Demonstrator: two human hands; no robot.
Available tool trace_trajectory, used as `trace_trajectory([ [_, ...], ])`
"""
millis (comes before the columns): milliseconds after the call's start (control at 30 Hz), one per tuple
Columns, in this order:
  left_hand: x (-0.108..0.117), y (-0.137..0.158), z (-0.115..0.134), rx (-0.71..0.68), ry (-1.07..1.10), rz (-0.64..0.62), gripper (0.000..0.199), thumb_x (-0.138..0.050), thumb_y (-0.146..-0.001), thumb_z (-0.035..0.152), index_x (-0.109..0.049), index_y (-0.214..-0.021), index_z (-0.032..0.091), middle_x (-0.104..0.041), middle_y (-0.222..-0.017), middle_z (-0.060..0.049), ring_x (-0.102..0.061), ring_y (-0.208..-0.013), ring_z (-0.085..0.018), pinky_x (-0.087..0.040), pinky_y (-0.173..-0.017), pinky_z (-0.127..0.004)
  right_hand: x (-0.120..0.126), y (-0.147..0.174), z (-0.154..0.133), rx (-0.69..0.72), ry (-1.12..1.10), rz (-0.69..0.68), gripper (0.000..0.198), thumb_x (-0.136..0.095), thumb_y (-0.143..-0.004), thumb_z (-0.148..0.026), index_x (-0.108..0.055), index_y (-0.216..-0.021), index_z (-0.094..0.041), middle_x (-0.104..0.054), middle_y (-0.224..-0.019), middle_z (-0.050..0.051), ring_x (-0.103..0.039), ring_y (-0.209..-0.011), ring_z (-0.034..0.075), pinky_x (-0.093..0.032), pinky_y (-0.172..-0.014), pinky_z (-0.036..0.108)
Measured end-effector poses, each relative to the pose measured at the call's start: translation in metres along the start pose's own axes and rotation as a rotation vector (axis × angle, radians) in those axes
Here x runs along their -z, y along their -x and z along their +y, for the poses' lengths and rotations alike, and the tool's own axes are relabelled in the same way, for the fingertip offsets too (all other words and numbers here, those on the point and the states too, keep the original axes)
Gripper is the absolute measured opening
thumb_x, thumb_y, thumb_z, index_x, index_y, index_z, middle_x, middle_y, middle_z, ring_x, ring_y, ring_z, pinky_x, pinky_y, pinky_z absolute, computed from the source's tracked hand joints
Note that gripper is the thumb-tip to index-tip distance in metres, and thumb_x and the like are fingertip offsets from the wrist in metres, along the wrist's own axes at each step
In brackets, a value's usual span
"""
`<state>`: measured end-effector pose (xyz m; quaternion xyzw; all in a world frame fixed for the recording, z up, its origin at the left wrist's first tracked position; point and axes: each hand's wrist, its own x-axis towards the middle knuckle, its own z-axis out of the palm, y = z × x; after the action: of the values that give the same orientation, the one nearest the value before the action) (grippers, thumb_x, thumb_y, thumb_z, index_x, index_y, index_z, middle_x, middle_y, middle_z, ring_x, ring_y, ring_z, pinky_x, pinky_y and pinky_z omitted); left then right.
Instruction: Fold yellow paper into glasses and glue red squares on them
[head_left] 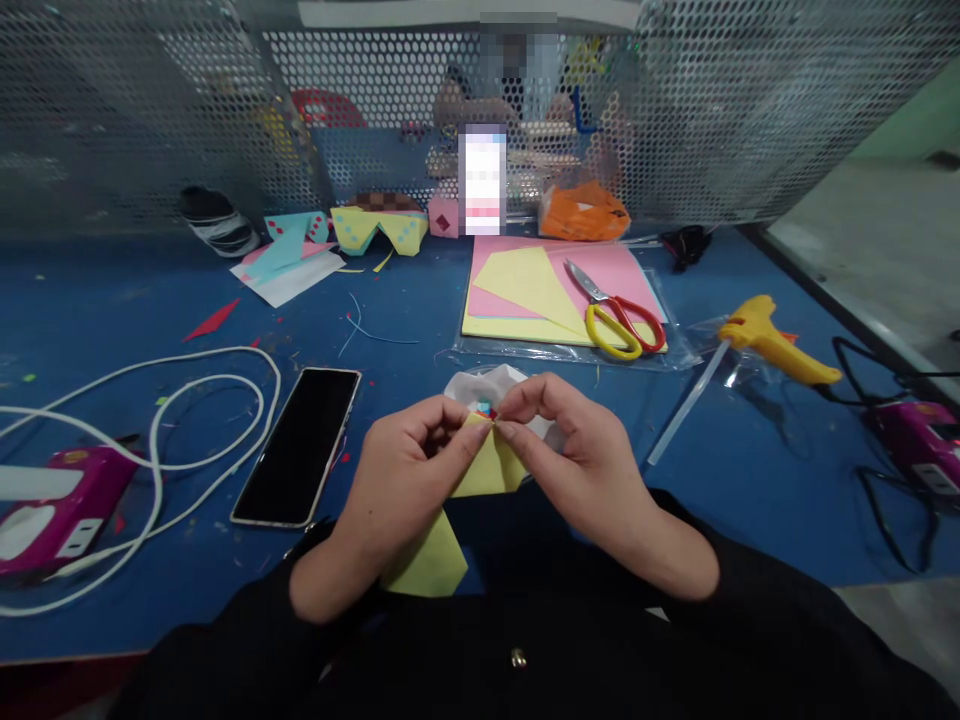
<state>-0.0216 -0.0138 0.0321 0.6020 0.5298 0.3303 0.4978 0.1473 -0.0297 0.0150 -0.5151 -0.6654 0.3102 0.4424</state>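
Observation:
A piece of yellow paper is pinched at its upper edge between both my hands, near the table's front. My left hand is closed, thumb and fingertips on the paper. Close beside it, my right hand grips the same edge with thumb and forefinger; their tips nearly meet. Just beyond the fingertips lies a white crumpled wrapping with small red and blue bits in it, partly hidden by my hands. Another yellow paper piece hangs or lies below my left wrist; whether it joins the held one I cannot tell.
A black-screened phone and white cable lie left. Scissors rest on coloured paper sheets. A yellow glue gun lies right. Folded paper glasses and a lit phone stand by the mesh partition.

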Motion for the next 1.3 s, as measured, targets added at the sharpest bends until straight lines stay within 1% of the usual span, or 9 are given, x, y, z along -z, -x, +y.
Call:
trace_trajectory([
  [200, 0.004, 0.0, 0.003, 0.088, 0.174, -0.102, 0.024, -0.072, -0.077, 0.042, -0.068, -0.084, 0.019, -0.068, -0.072, 0.001, -0.061, -0.056, -0.013, -0.052, -0.053, -0.023, 0.004, -0.001, 0.0, -0.011, 0.029, 0.103, 0.007, -0.06, -0.085, -0.018, -0.06, -0.09, -0.023, -0.066, -0.086, 0.0, -0.062, -0.088, 0.018, -0.048, -0.079, 0.035],
  [433, 0.013, -0.002, -0.001, 0.091, 0.085, -0.063, 0.026, -0.073, -0.077, 0.043, -0.068, -0.082, 0.018, -0.066, -0.055, 0.001, -0.058, -0.043, -0.011, -0.043, -0.043, -0.019, 0.012, -0.003, -0.004, 0.079, 0.072, 0.135, 0.011, -0.058, -0.089, -0.019, -0.061, -0.098, -0.024, -0.07, -0.096, 0.001, -0.064, -0.095, 0.019, -0.049, -0.085, 0.037],
  [567, 0.017, -0.003, -0.003, 0.157, 0.093, 0.013, 0.033, -0.072, -0.076, 0.05, -0.066, -0.085, 0.018, -0.064, -0.049, 0.001, -0.052, -0.038, -0.011, -0.04, -0.038, -0.019, 0.05, -0.001, 0.002, 0.18, 0.358, 0.392, 0.015, -0.056, -0.092, -0.022, -0.061, -0.106, -0.024, -0.07, -0.104, 0.005, -0.064, -0.101, 0.022, -0.047, -0.092, 0.039],
  [633, 0.016, -0.003, -0.002, 0.18, 0.104, 0.041, 0.036, -0.072, -0.076, 0.052, -0.066, -0.086, 0.018, -0.064, -0.048, 0.001, -0.05, -0.036, -0.011, -0.039, -0.037, -0.019, 0.081, -0.001, 0.016, 0.139, 0.583, 0.538, 0.018, -0.056, -0.092, -0.025, -0.061, -0.109, -0.023, -0.069, -0.106, 0.009, -0.064, -0.1, 0.026, -0.045, -0.09, 0.043],
  [700, 0.014, -0.002, 0.0, 0.182, 0.107, 0.069, 0.036, -0.073, -0.075, 0.051, -0.066, -0.087, 0.018, -0.063, -0.048, 0.002, -0.051, -0.037, -0.011, -0.038, -0.037, -0.018, 0.116, 0.0, 0.035, 0.019, 0.86, 0.569, 0.023, -0.057, -0.089, -0.026, -0.06, -0.112, -0.02, -0.068, -0.108, 0.015, -0.062, -0.102, 0.032, -0.043, -0.087, 0.047],
  [800, 0.014, -0.001, 0.001, 0.167, 0.104, 0.085, 0.035, -0.074, -0.075, 0.05, -0.066, -0.087, 0.018, -0.063, -0.047, 0.002, -0.052, -0.039, -0.012, -0.038, -0.038, -0.019, 0.164, 0.0, 0.063, -0.171, 1.158, 0.443, 0.021, -0.056, -0.084, -0.02, -0.061, -0.104, -0.017, -0.064, -0.109, 0.021, -0.061, -0.097, 0.033, -0.038, -0.076, 0.044],
  [900, 0.015, -0.004, -0.003, 0.164, 0.097, 0.046, 0.032, -0.072, -0.076, 0.048, -0.067, -0.085, 0.018, -0.063, -0.047, 0.002, -0.053, -0.039, -0.013, -0.04, -0.038, -0.021, 0.193, -0.002, 0.082, -0.212, 1.144, 0.286, 0.006, -0.056, -0.08, -0.017, -0.06, -0.079, -0.02, -0.064, -0.082, 0.014, -0.06, -0.074, 0.023, -0.029, -0.063, 0.039],
  [1033, 0.019, -0.008, -0.009, 0.162, 0.091, 0.0, 0.028, -0.071, -0.078, 0.045, -0.066, -0.085, 0.019, -0.065, -0.049, 0.002, -0.053, -0.038, -0.012, -0.04, -0.038, -0.021, 0.206, -0.009, 0.092, -0.243, 1.08, 0.166, 0.018, -0.056, -0.074, -0.012, -0.049, -0.062, -0.024, -0.051, -0.06, 0.003, -0.045, -0.054, 0.014, -0.022, -0.057, 0.037],
  [1300, 0.017, -0.006, -0.01, 0.141, 0.138, 0.011, 0.021, -0.07, -0.081, 0.039, -0.066, -0.083, 0.018, -0.065, -0.049, 0.003, -0.056, -0.043, -0.009, -0.041, -0.045, -0.017, 0.213, -0.015, 0.104, -0.308, 1.02, 0.168, 0.027, -0.061, -0.071, -0.018, -0.04, -0.056, -0.026, -0.039, -0.058, -0.001, -0.029, -0.05, 0.011, -0.024, -0.058, 0.037],
])
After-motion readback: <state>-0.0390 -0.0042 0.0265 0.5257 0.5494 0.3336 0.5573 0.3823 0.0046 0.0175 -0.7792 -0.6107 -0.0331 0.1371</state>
